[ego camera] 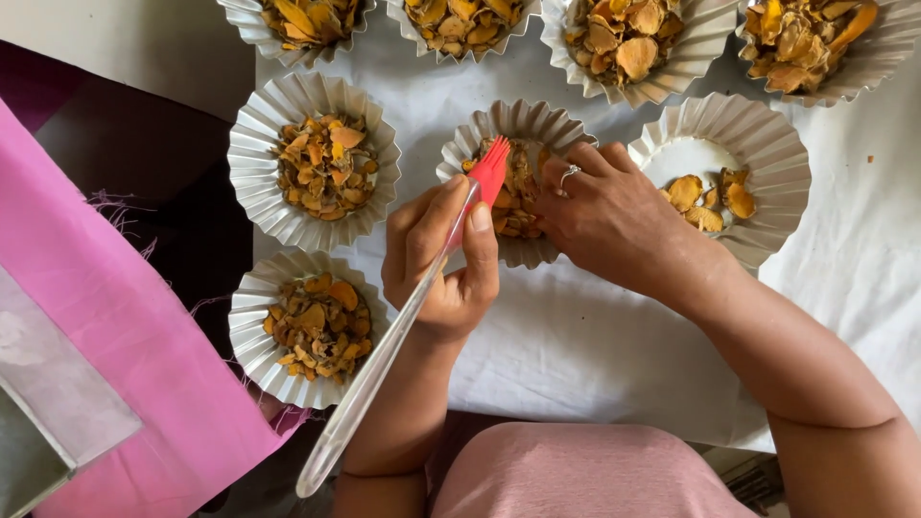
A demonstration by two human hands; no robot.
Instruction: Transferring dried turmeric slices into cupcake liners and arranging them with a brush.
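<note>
Two hands over a fluted paper cup (556, 125) of dried slices: left hand (441, 259) grips a red-tipped brush (403, 326); right hand's (614, 221) fingers curl onto the slices (513, 197).

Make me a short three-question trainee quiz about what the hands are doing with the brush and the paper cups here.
1. Which hand holds the red-bristled brush with the clear handle?
2. True or false: the right hand rests on the cup under the brush.
3. Which cup looks least full: A, the cup right of the hands; B, the cup at lower left; C, the cup at middle left?

Key
1. The left hand.
2. True; its fingers lie over the orange-yellow dried slices inside.
3. A; only a few slices, with bare bottom showing.
</note>
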